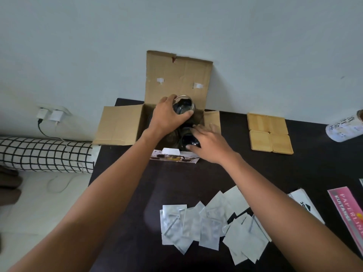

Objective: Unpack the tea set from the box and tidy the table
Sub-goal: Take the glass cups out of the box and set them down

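Two bare forearms reach in from the lower edge of the head view toward the cardboard box [121, 126], one from the lower left corner and one from the lower right. Neither arm shows a sleeve, cuff, watch, bracelet or glove anywhere along its visible length. The left hand [169, 116], at the box's opening, wears no ring on the fingers that show. The right hand [210, 146], at the box's near right corner, is likewise bare, with short, unpainted nails.
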